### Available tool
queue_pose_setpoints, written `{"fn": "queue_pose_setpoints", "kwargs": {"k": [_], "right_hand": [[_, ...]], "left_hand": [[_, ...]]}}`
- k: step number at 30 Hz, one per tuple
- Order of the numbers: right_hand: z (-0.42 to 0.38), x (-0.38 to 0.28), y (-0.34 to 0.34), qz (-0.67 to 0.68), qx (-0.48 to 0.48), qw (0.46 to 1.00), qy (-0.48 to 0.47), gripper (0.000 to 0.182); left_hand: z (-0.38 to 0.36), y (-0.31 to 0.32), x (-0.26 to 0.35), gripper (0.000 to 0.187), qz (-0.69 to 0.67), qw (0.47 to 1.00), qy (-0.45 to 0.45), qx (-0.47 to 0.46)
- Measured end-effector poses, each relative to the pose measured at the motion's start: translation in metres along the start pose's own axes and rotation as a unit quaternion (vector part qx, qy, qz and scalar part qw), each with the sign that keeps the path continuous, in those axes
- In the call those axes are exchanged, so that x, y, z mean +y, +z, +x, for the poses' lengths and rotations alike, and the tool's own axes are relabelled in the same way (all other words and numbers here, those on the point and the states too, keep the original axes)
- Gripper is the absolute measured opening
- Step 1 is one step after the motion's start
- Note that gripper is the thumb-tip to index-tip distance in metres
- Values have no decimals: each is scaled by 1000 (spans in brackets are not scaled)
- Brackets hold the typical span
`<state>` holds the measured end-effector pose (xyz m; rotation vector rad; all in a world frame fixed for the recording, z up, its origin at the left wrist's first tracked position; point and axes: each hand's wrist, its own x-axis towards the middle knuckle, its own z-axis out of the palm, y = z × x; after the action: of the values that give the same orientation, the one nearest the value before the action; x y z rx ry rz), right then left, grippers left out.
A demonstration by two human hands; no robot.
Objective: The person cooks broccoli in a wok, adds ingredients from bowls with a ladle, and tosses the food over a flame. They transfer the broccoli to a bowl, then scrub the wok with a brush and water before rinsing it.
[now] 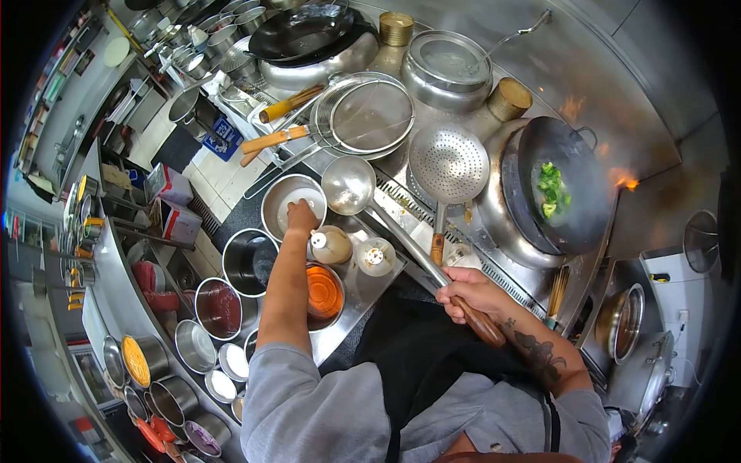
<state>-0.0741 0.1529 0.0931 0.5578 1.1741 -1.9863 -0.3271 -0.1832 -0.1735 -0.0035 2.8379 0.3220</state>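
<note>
My right hand (461, 293) is wrapped round the wooden-ended handle of a long steel ladle (349, 185). The ladle's round bowl hangs beside the rim of a steel pot (270, 202). Into that pot reaches my left hand (301, 217), its fingers bunched together near pale contents; what they hold, if anything, is hidden. Two squeeze bottles (332, 245) stand just below the pot, near my left forearm. At right, a black wok (575, 174) sits tilted on the burner with chopped green vegetables (550, 189) in it, and flames lick up past its far edge.
A perforated skimmer (449, 162) and stacked wire strainers (370, 116) lie across the stove. A lidded-looking round vessel (448, 65) and dark pans (305, 32) sit behind. Left are pots of dark red sauce (218, 307), orange contents (324, 292) and several ingredient tubs.
</note>
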Motion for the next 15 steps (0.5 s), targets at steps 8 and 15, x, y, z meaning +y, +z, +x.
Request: {"fn": "queue_pose_setpoints", "kwargs": {"k": [8,15], "right_hand": [[-2,-1,5,16,-5,1000,7,10],[0,2,4,39,-1,999,-4,9]], "left_hand": [[2,-8,0,50,-27,999,14,35],[20,-9,-5,26,-206,979,-3,1]]}}
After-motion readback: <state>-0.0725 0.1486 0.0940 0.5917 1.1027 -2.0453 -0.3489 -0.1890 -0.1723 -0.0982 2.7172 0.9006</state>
